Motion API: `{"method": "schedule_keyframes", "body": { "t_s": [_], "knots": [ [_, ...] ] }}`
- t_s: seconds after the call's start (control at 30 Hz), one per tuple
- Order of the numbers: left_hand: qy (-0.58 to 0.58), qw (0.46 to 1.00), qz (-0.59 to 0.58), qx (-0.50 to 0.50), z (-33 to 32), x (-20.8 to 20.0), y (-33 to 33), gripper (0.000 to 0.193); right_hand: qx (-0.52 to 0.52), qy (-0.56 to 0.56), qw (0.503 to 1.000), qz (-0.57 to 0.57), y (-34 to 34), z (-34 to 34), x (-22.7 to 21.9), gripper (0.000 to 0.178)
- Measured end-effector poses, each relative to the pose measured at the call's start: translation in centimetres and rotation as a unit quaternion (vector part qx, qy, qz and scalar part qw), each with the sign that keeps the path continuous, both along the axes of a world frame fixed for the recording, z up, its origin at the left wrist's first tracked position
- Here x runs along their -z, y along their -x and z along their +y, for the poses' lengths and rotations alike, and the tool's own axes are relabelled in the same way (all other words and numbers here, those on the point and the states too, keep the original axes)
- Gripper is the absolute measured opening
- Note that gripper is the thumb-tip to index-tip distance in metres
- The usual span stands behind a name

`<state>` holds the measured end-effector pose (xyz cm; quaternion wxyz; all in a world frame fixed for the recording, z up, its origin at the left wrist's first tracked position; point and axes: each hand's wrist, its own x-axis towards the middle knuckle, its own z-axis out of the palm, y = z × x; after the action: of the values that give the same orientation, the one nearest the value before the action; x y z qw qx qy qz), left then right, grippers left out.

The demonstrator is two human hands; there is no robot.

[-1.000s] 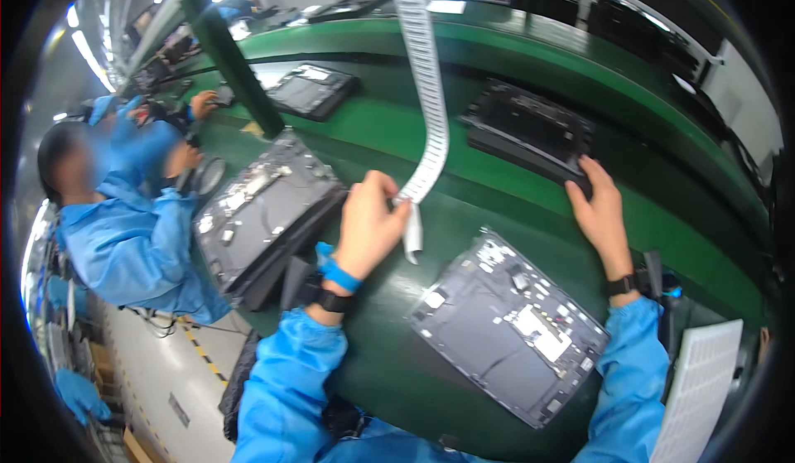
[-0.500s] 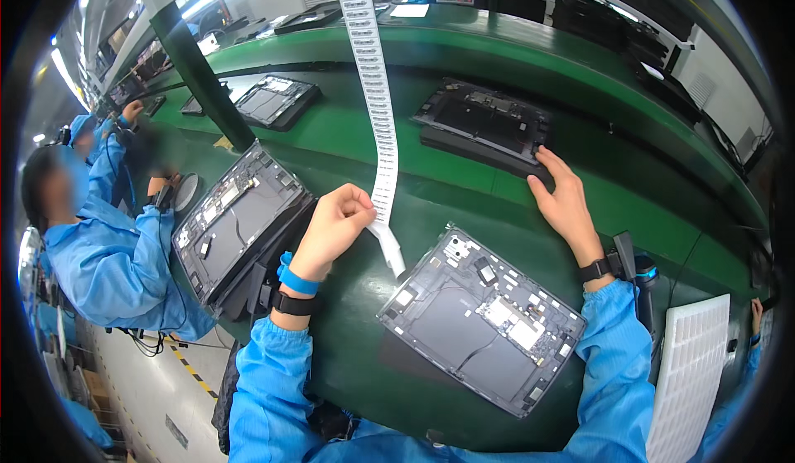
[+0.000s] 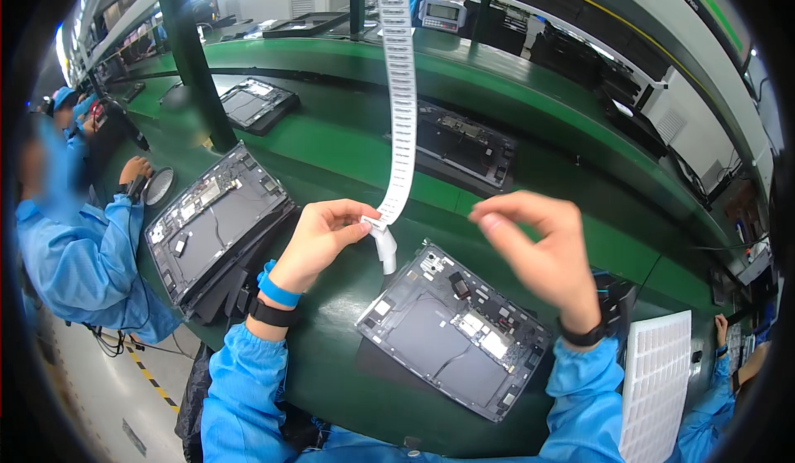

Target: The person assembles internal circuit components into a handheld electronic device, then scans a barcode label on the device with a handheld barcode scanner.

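Note:
A long white strip of printed labels [image 3: 402, 90] hangs down from above. My left hand [image 3: 327, 235] pinches it near its lower end, where a loose white piece curls down towards the bench. My right hand [image 3: 542, 252] is raised over the bench, its fingers loosely curved and thumb slightly apart, with nothing visible in them. Below the hands, a laptop base [image 3: 451, 330] lies at a slant, its circuit board, cable and a small black block exposed. Another laptop base [image 3: 455, 136] rests on the green line beyond, partly behind the label strip.
Left of my arm, another laptop base [image 3: 219, 219] sits on a dark stack. A further base [image 3: 257, 103] lies farther along the line, near a green post [image 3: 195, 65]. A white gridded tray [image 3: 656, 384] stands at the right. A co-worker in blue [image 3: 79, 248] sits at the left.
My right hand has left the edge of the far laptop base and come nearer the label strip. My left hand keeps its pinch on the strip. The whole view has shifted.

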<state>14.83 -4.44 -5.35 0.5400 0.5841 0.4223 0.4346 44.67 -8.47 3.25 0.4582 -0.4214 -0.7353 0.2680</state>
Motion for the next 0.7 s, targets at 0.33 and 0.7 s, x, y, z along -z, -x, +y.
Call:
{"method": "schedule_keyframes", "body": {
  "t_s": [0.33, 0.7],
  "knots": [
    [-0.058, 0.994, 0.006, 0.087, -1.0, 1.0, -2.3, 0.016, -0.02, 0.039, 0.999, -0.006, 4.9, -0.5, 4.4, 0.02],
    [-0.04, 0.994, -0.015, 0.105, -1.2, 1.3, -1.5, 0.017, -0.017, 0.093, 0.995, 0.015, 6.1, -0.1, 5.4, 0.011]
  ]
}}
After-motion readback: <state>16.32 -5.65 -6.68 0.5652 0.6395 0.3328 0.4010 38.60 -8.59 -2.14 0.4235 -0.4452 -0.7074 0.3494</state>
